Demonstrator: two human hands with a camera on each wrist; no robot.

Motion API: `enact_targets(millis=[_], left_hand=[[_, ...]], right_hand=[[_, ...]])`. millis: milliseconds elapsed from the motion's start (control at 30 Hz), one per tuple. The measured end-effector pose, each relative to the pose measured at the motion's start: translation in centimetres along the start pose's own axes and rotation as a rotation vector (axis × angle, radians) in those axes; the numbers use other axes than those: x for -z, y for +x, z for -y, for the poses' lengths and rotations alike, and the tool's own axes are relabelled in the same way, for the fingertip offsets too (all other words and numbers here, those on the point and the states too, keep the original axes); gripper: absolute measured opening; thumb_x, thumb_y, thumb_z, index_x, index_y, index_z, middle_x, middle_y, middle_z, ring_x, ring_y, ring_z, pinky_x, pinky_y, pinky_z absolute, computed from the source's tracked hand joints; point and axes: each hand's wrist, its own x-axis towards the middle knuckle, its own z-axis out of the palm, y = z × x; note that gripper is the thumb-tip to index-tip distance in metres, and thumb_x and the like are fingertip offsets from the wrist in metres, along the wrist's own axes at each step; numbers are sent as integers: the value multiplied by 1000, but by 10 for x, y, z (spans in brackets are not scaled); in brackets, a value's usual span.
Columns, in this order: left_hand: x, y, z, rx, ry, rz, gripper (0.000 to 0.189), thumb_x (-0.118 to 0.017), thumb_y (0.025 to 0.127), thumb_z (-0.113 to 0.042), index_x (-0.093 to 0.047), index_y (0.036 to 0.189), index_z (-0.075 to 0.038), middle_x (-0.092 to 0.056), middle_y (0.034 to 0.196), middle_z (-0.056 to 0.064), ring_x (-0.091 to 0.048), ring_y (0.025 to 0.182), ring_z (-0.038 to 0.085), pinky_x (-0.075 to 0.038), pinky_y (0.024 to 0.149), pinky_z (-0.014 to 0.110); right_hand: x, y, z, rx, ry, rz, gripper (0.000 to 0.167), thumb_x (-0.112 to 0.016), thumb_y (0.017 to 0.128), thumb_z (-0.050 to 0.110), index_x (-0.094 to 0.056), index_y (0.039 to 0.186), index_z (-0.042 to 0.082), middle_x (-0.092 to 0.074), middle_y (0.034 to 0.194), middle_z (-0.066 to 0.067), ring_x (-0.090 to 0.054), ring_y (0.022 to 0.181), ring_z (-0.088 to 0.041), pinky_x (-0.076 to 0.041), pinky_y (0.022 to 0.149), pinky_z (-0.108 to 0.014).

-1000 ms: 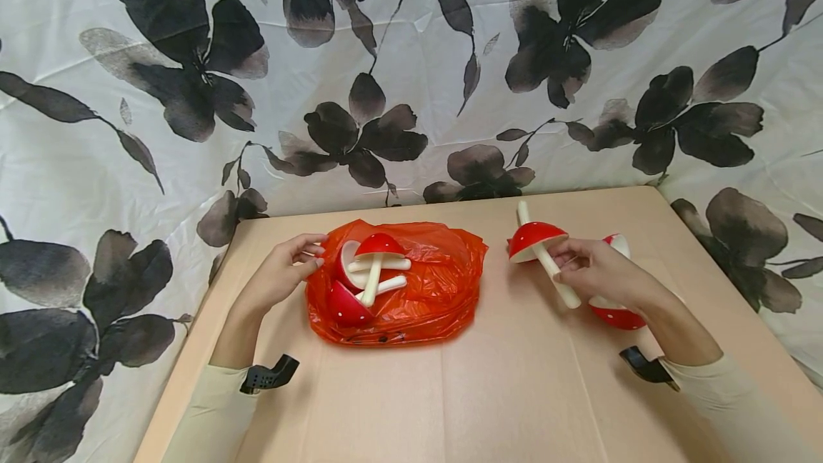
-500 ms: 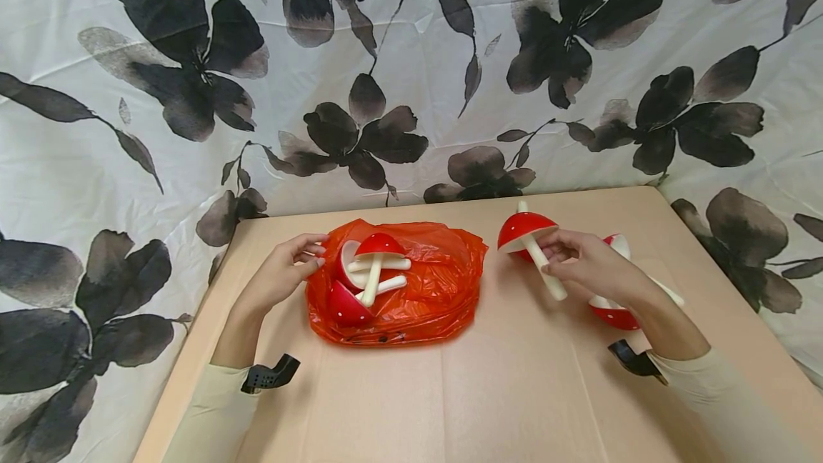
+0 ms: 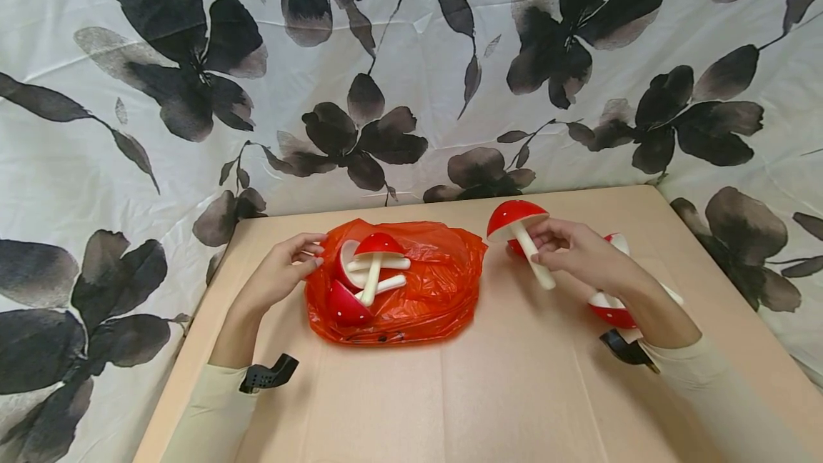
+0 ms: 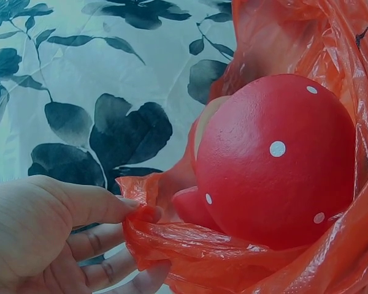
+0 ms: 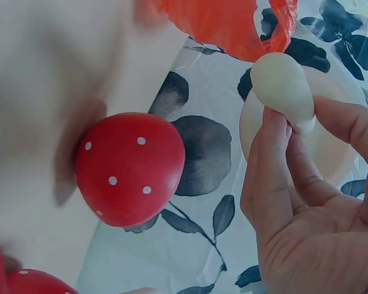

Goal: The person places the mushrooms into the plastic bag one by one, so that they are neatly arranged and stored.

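Note:
My right hand (image 3: 575, 252) pinches the pale stem of a toy mushroom, whose red, white-dotted cap (image 3: 514, 216) tilts up just right of the bag; in the right wrist view the stem (image 5: 281, 86) points at the camera between thumb and fingers. An orange-red plastic bag (image 3: 444, 288) lies at the table's back, its mouth spread around several toy mushrooms (image 3: 379, 243). At the bag's left edge is my left hand (image 3: 273, 277); the left wrist view has its thumb and forefinger pinching the rim (image 4: 144, 236), beside a large red cap (image 4: 276, 153) inside.
Behind the held mushroom, another red mushroom (image 5: 132, 168) rests on the table (image 3: 450, 406). Two more lie by my right forearm, one farther back (image 3: 619, 243) and one partly covered by it (image 3: 611, 313). A floral cloth (image 3: 450, 141) rises behind the table.
My right hand has carried the held mushroom left and slightly back, nearer the bag, uncovering more of the mushroom by the forearm. The left hand has stayed at the bag's rim.

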Motion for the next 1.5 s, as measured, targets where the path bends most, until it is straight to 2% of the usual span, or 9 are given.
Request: enact_targets(millis=[300, 533, 700, 1000, 1167, 1433, 1500], left_hand=[[-1, 1, 1, -6, 5, 1, 43, -59, 99, -2, -54, 142, -3, -63, 120, 22, -63, 104, 37, -59, 78, 28], [-2, 1, -1, 1, 19, -5, 42, -58, 99, -1, -55, 141, -5, -63, 120, 20, -63, 102, 34, -59, 77, 28], [-3, 2, -1, 5, 19, -4, 42, -58, 99, -1, -56, 141, -5, -63, 119, 19, -63, 103, 34, -60, 78, 29], [-2, 0, 0, -11, 17, -6, 43, -58, 99, -1, -55, 141, -3, -63, 120, 22, -63, 103, 36, -59, 78, 28], [-3, 0, -1, -3, 19, -7, 42, -58, 99, -1, -55, 141, -4, -64, 119, 20, -63, 102, 35, -60, 77, 28], [-2, -1, -4, -5, 7, -5, 44, -59, 99, -3, -54, 143, -2, -63, 122, 22, -63, 104, 37, -59, 78, 29], [-3, -1, -4, -4, 7, -5, 44, -58, 99, -3, -53, 143, -2, -63, 122, 22, -63, 104, 37, -59, 77, 29]], right_hand=[[-1, 3, 12, 3, 30, 15, 38, -70, 94, 12, -60, 129, 1, -62, 119, -17, -57, 108, -32, -57, 81, -25], [-4, 7, 19, 5, 34, 32, 37, -71, 94, 13, -61, 128, 2, -63, 116, -17, -57, 107, -33, -60, 80, -34], [-7, 12, 21, 35, 38, 46, 35, -70, 94, 11, -62, 127, 2, -64, 114, -16, -59, 104, -33, -60, 78, -32], [-15, 21, 28, 26, 69, 74, 39, -71, 93, 9, -60, 130, 4, -61, 118, -17, -58, 103, -34, -60, 76, -35], [-19, 26, 34, 30, 70, 80, 38, -71, 93, 10, -61, 129, 5, -62, 116, -17, -58, 102, -34, -60, 73, -38], [-27, 33, 43, 69, 67, 81, 35, -68, 93, 7, -63, 128, 4, -64, 112, -16, -58, 100, -32, -57, 68, -31], [-28, 35, 44, 90, 59, 78, 36, -68, 93, 7, -63, 128, 2, -65, 112, -16, -59, 99, -31, -57, 72, -30]])
